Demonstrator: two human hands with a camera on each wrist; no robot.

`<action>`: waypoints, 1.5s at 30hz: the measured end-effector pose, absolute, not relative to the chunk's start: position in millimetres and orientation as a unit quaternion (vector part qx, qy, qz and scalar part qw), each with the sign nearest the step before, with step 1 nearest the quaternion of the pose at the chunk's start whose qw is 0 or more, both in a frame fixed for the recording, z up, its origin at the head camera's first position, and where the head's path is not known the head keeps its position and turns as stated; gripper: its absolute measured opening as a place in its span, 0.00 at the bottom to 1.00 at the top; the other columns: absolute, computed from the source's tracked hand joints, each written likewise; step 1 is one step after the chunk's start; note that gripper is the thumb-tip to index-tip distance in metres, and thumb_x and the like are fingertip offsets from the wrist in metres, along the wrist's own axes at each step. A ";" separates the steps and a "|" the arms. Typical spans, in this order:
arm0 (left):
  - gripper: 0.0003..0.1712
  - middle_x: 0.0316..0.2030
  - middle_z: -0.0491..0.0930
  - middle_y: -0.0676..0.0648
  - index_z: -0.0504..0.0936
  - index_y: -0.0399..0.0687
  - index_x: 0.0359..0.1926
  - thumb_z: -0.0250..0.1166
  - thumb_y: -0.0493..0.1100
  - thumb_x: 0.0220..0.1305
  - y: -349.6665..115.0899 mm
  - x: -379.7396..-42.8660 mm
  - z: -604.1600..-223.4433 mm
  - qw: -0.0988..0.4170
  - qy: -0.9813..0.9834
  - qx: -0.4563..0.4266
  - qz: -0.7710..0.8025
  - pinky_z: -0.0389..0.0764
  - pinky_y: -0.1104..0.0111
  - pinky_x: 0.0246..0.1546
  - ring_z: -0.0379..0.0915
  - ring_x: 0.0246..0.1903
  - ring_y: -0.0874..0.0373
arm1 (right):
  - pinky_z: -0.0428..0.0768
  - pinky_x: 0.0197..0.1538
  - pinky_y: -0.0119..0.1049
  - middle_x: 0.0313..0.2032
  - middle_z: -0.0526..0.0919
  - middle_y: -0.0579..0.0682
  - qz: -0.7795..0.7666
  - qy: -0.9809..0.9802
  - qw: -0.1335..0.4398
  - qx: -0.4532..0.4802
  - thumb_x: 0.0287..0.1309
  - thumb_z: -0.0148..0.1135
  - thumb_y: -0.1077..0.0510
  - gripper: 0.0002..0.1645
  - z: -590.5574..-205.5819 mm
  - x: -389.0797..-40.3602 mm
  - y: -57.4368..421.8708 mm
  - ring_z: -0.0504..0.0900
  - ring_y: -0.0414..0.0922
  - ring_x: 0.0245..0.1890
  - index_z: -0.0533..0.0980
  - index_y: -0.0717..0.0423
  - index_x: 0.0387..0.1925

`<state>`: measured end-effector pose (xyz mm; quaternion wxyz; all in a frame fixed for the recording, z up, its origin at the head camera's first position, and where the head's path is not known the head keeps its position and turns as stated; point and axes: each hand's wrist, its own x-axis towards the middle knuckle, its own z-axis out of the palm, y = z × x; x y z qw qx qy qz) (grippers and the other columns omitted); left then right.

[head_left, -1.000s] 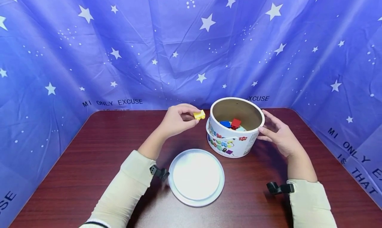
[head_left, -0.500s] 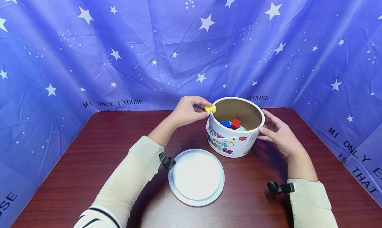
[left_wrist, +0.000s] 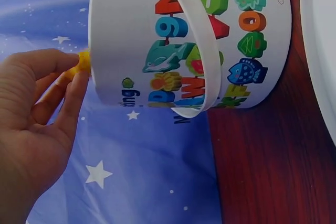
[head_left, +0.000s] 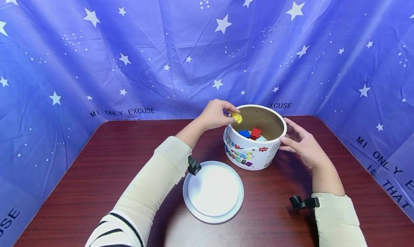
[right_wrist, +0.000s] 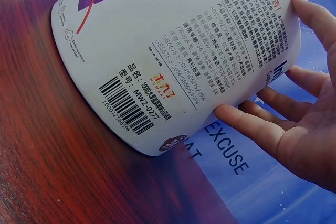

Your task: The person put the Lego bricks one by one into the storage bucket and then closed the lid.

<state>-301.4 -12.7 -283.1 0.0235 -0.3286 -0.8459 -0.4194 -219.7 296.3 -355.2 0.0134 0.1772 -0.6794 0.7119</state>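
My left hand pinches a small yellow toy block between thumb and fingertips. It holds the block at the left rim of a white toy bucket. In the left wrist view the bucket's wall partly hides the yellow block. My right hand rests its thumb and fingertips against the bucket's right outer wall, with the fingers spread and fairly straight. Inside the bucket lie a red block, a blue block and a pale piece, partly hidden by the front rim.
A round white lid lies on the dark red wooden table in front of the bucket. The bucket's white handle hangs down its side. A blue star-patterned curtain stands behind the table and along both sides.
My left hand has moved right and slightly up with the yellow block, from beside the bucket to its rim. The right hand and the bucket have stayed in place.
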 end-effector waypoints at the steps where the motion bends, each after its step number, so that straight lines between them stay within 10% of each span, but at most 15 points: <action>1: 0.14 0.41 0.86 0.47 0.87 0.41 0.44 0.71 0.34 0.54 -12.2 -302.0 -283.4 0.025 -0.846 -0.328 -0.418 0.81 0.75 0.39 0.83 0.37 0.60 | 0.84 0.43 0.41 0.56 0.69 0.55 0.712 -0.679 0.013 0.177 0.63 0.56 0.72 0.42 -355.2 -219.7 296.2 0.80 0.39 0.47 0.52 0.60 0.75; 45: 0.19 0.48 0.81 0.45 0.86 0.40 0.47 0.74 0.33 0.51 -104.3 -271.4 -308.7 0.082 -0.791 -0.279 -0.538 0.82 0.61 0.47 0.76 0.48 0.47 | 0.84 0.43 0.41 0.57 0.69 0.55 0.709 -0.684 0.016 0.170 0.63 0.56 0.72 0.42 -355.3 -219.6 294.9 0.78 0.39 0.50 0.52 0.59 0.75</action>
